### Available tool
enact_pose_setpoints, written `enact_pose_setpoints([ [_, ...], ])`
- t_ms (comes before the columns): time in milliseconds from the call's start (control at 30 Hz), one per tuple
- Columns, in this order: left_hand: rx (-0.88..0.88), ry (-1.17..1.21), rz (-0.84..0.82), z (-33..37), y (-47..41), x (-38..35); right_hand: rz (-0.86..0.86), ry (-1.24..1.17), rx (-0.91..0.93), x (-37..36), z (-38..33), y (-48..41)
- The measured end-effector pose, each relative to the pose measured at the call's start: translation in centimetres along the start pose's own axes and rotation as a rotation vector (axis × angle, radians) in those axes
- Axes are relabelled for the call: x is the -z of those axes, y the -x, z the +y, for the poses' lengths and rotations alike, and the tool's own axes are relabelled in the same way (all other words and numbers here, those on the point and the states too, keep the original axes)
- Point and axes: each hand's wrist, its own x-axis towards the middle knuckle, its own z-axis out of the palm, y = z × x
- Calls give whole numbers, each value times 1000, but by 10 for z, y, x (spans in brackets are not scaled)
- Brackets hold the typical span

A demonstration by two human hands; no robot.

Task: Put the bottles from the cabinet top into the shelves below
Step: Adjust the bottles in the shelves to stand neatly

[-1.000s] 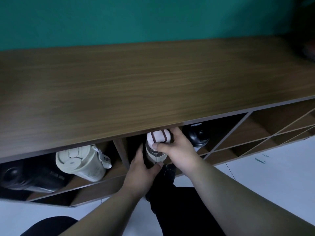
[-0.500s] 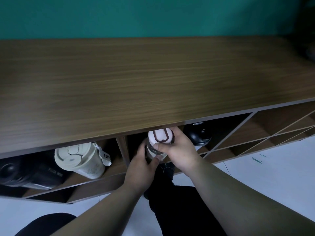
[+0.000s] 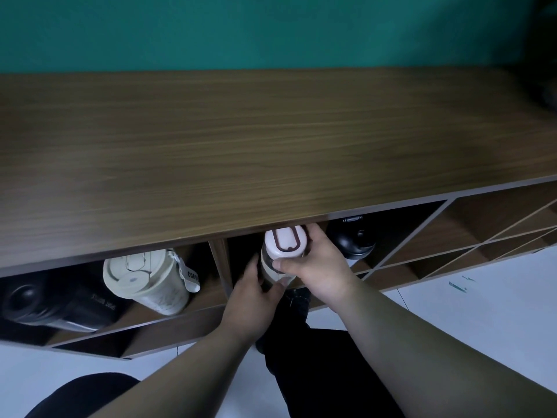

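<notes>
A clear bottle with a white, brown-trimmed lid (image 3: 283,244) stands at the mouth of the middle shelf compartment, just under the edge of the wooden cabinet top (image 3: 241,146). My right hand (image 3: 313,267) grips it around the lid and neck. My left hand (image 3: 253,300) holds its lower body from the left. A black bottle (image 3: 352,239) sits to its right in the same compartment. A cream tumbler (image 3: 147,282) and a black sports bottle (image 3: 48,300) lie in the left compartment.
A vertical divider (image 3: 221,263) separates the left and middle compartments. Diagonal shelf cells (image 3: 470,236) lie to the right. White floor (image 3: 482,312) runs below, with my dark-clad legs (image 3: 319,366) close to the cabinet front. A dark object (image 3: 545,95) sits at the top's far right.
The bottle has shifted slightly up and into the compartment with both hands still on it; the view has tilted a little.
</notes>
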Motion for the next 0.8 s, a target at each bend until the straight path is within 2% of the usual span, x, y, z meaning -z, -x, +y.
enact_pose_setpoints([
  [133,132,39,-64,0,8,5,52,177,9,3,-4,6],
  [300,174,-194,-269,-5,28,29,170,405,155,-1,-21,44],
  [367,176,-295,-314,-8,37,45,103,479,221,-12,-28,64],
  [500,191,-353,-369,-27,54,83,-208,522,237,-49,-38,94],
  [600,239,-351,-333,-49,69,117,-343,642,267,-74,-41,101],
  [700,292,-286,-244,-60,77,149,-351,657,313,-92,-48,103],
  [800,271,-157,-102,-52,81,171,-310,616,348,-110,-59,96],
])
